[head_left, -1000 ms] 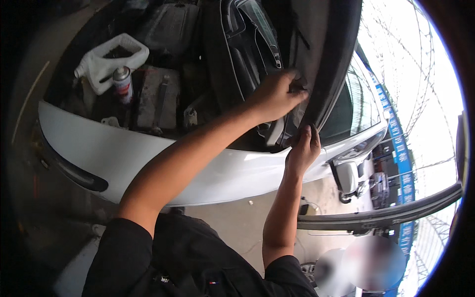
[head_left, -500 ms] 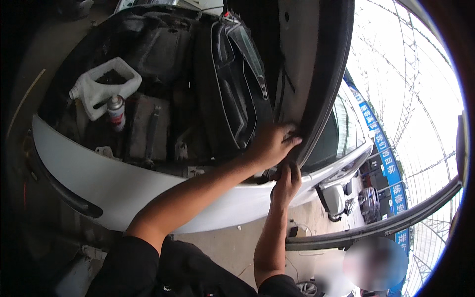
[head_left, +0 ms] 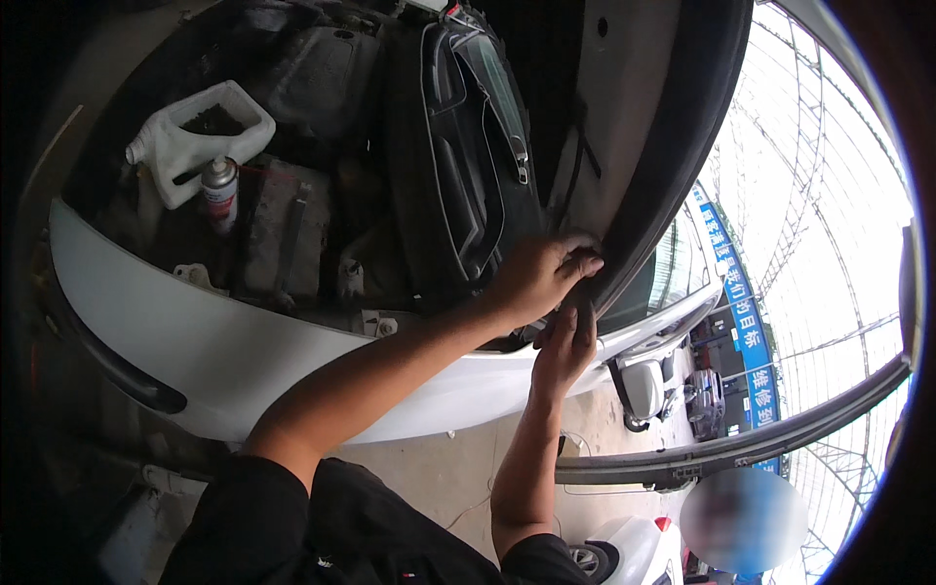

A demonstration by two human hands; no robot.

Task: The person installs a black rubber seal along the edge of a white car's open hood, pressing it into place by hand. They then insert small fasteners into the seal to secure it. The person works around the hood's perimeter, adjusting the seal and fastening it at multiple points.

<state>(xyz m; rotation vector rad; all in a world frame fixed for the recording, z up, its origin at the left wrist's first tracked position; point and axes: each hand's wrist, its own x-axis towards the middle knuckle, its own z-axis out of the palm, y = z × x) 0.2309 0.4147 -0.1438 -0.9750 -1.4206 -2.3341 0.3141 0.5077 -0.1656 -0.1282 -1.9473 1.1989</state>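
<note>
My left hand (head_left: 539, 278) reaches across the white car's fender (head_left: 283, 366) to the lower corner of a raised hood (head_left: 629, 127). Its thumb and fingers are pinched together by the hood's inner edge; whatever they grip is hidden. Just below it, my right hand (head_left: 564, 353) points upward with its fingers bunched at the same corner, close under the left. What sits between these fingers cannot be made out. Beside the hands lies the black plastic cowl trim (head_left: 458, 166), below the windshield.
A white cut-open jug (head_left: 210, 132) and a spray can (head_left: 220, 195) stand in the engine bay near the battery (head_left: 285, 234). A side mirror (head_left: 643, 390) sticks out beyond my right hand. A dark curved bar (head_left: 721, 460) crosses at right; a blurred person (head_left: 744, 519) is below it.
The view has shifted a little, so the car appears slightly higher and further left. My hands stay at the hood's corner; the right hand's fingers have moved up closer to the left hand.
</note>
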